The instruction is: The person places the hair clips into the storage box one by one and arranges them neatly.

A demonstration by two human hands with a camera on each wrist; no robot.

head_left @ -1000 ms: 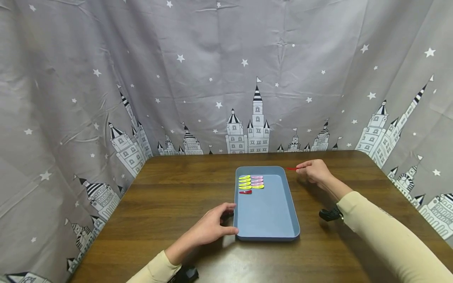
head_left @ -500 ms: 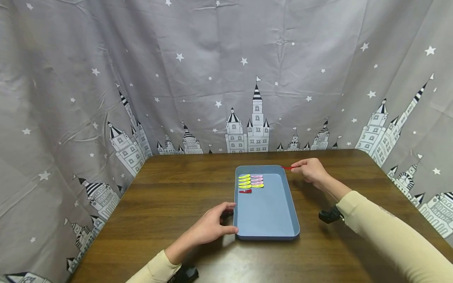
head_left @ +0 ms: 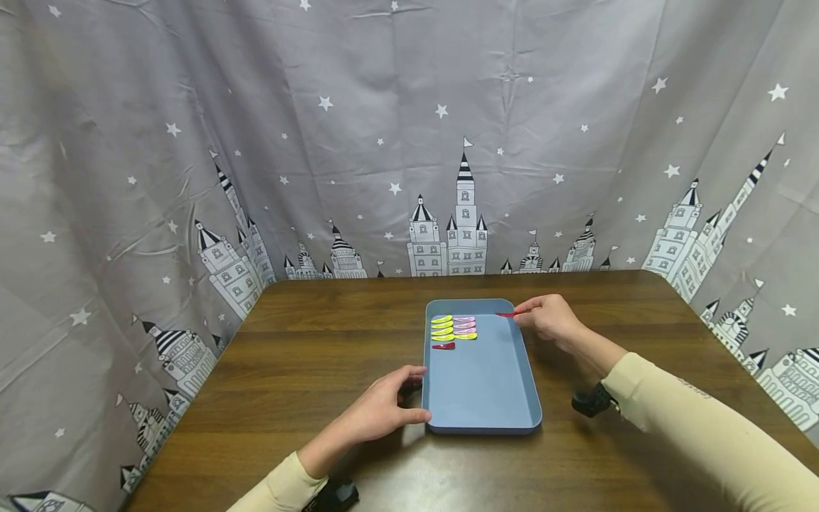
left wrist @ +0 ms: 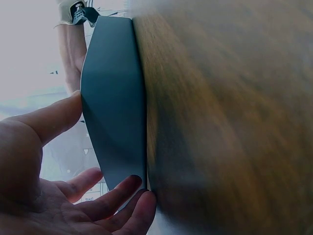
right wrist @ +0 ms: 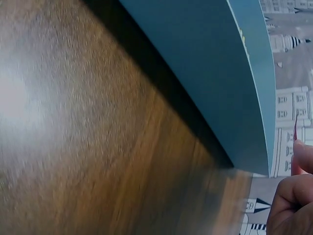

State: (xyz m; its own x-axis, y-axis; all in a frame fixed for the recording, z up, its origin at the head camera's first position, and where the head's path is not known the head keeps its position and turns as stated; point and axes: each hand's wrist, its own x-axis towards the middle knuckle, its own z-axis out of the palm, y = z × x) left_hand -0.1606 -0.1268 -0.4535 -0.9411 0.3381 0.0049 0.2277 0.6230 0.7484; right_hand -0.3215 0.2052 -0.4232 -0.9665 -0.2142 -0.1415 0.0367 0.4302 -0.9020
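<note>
My right hand (head_left: 549,316) pinches a red snap hair clip (head_left: 504,314) between thumb and fingertips, over the far right corner of a blue-grey tray (head_left: 486,387). In the right wrist view, that clip (right wrist: 295,129) sticks up from the fingertips, beyond the tray wall (right wrist: 205,88). Inside the tray, yellow snap hair clips (head_left: 442,328) and pink ones (head_left: 465,325) lie in two columns at the far left. A dark red clip (head_left: 443,346) lies just below them. My left hand (head_left: 382,407) rests against the tray's left side, thumb at the rim, fingers spread along the wall (left wrist: 115,98).
The tray stands on a brown wooden table (head_left: 320,334). Behind and around the table hangs a grey curtain (head_left: 384,142) printed with castles and stars. A black wrist device (head_left: 591,400) sits below my right wrist, and another (head_left: 333,496) by my left.
My right hand has moved left with the red hair clip, from beside the tray to over its far right corner. My left hand and the clips in the tray have stayed put.
</note>
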